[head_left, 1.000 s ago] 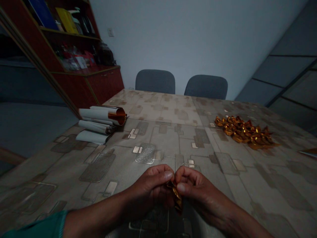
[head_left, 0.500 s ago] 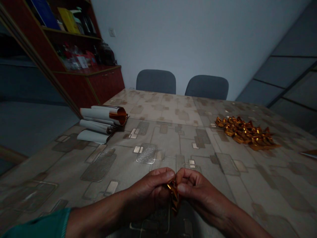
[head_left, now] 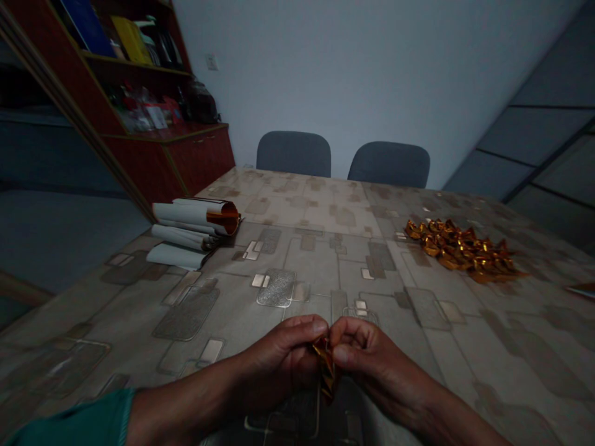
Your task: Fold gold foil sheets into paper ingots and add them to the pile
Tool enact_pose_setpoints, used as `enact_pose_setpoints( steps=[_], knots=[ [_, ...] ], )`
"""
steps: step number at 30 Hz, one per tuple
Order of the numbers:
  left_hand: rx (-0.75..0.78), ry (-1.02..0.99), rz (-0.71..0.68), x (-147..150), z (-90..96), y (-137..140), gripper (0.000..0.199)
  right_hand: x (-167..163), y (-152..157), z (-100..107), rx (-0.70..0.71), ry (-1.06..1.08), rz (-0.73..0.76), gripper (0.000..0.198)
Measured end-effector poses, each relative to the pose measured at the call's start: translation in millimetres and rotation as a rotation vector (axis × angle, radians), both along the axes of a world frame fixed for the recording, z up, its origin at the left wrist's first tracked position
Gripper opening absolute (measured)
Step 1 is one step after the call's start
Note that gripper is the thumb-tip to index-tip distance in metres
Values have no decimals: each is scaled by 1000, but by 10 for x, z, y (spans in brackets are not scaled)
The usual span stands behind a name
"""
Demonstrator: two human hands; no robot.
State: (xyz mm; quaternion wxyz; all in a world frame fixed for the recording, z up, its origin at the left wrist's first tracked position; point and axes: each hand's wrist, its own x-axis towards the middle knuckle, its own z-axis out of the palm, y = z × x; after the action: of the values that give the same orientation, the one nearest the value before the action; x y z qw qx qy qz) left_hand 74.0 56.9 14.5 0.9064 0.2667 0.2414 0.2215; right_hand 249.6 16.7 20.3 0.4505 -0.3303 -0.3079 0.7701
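Observation:
Close to me, above the near part of the table, a small folded piece of shiny gold foil paper (head_left: 326, 371) hangs between my two hands. My left hand (head_left: 292, 347) pinches its upper end with the thumb on top. From the other side, my right hand (head_left: 360, 347) grips the same end between thumb and curled fingers. The fingertips of both hands nearly meet, and they hide the top of the foil. To the right on the table lie several folded gold foil pieces (head_left: 460, 248) gathered in rows.
A stack of curled sheets (head_left: 181, 232), whitish outside and gold inside, rests at the table's left. Two grey chairs (head_left: 294, 152) stand behind the patterned tablecloth (head_left: 316, 204). A flat orange-edged item (head_left: 581, 289) lies at the right edge. A reddish cabinet (head_left: 199, 158) stands back left.
Both hands keep their pinch on the foil paper, which has turned very slightly so its shine differs. The view has shifted a little; nothing else has visibly moved.

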Motion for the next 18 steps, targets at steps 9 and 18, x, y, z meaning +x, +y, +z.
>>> enact_pose_setpoints(
  steps=[9, 18],
  knots=[
    [-29, -103, 9, 2, 1, 29, 29, 78, 2, -32, -45, 98, -31, 28],
    [-75, -144, 20, 16, -14, 22, 26, 45, 27, -29, -12, 101, -60, 25]
  ],
)
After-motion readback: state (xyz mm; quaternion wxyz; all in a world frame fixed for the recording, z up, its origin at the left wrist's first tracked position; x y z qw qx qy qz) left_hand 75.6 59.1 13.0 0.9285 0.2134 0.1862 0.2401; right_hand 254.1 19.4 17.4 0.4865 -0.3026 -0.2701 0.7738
